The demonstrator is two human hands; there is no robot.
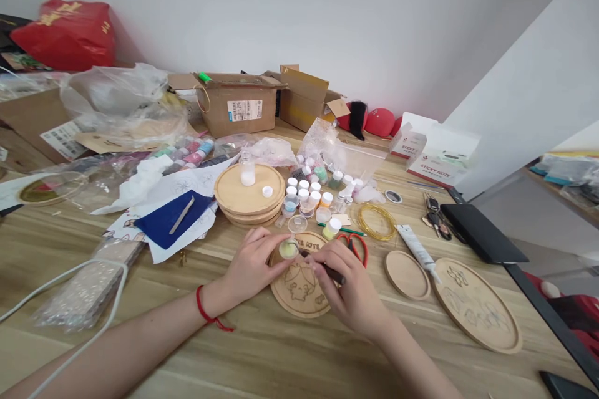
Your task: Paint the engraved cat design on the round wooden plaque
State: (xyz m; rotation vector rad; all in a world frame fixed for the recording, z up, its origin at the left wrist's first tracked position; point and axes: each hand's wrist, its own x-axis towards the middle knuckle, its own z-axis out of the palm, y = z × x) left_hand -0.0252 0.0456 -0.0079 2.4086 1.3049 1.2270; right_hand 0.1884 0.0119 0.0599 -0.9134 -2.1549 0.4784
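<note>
A round wooden plate (299, 292) with a drawn face and lettering lies flat on the table in front of me. My left hand (255, 262) pinches a small clear cup (287, 249) with pale yellow contents, over the plate's upper left edge. In my right hand (349, 280) is a dark-handled tool (333, 274), its tip reaching to the cup. A jar with a white lid and yellow contents (332, 229) stands just beyond the plate. Beside it are red-handled pliers (358, 249), partly behind my right hand. A clear round lid (297, 223) lies behind the cup.
Stacked wooden plates (249, 190) hold a glass bottle (248, 171). Many small jars (303, 190) stand behind. At right are gold wire (377, 221), a white tube (416, 249) and wooden plates (477, 305). Tweezers (181, 215) rest on blue cloth (163, 224) at left; cardboard boxes (243, 106) line the back.
</note>
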